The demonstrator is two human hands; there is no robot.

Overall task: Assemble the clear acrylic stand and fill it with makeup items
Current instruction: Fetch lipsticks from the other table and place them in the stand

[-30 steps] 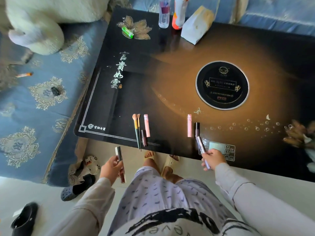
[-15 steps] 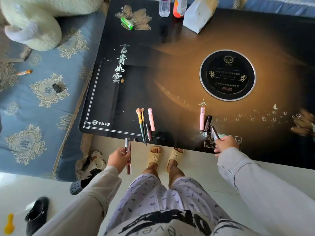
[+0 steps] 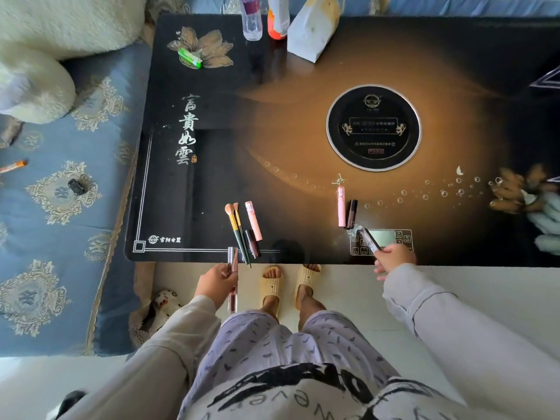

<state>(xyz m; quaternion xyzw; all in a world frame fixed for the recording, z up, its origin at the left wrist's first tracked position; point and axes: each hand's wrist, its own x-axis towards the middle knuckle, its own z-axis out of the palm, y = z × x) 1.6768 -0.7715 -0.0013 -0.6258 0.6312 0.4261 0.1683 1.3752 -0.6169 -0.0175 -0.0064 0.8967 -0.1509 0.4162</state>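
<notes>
My left hand point(image 3: 216, 283) grips a lip gloss tube point(image 3: 232, 262) with a silver cap and dark red base, held upright at the near edge of the black table point(image 3: 212, 177). My right hand point(image 3: 394, 257) holds a dark, shiny makeup tube point(image 3: 368, 237) whose far end rests over the table's control panel point(image 3: 394, 237). Two makeup brushes point(image 3: 238, 228), a pink tube point(image 3: 253, 220) and a dark tube point(image 3: 253, 243) lie side by side on the left. A second pink tube point(image 3: 341, 207) and a dark tube point(image 3: 351, 213) lie just beyond my right hand. No acrylic stand shows.
A round hob plate point(image 3: 373, 127) sits in the table's middle. Two bottles point(image 3: 252, 18), a white paper bag point(image 3: 312, 30) and a green lighter point(image 3: 189, 58) stand at the far edge. A blue patterned sofa point(image 3: 60, 207) runs along the left. My feet in slippers point(image 3: 288, 283) stand beneath the edge.
My right hand carried its tube forward onto the table beside the pink and dark tubes. My left hand rose with its lip gloss to the table edge. The view shifted.
</notes>
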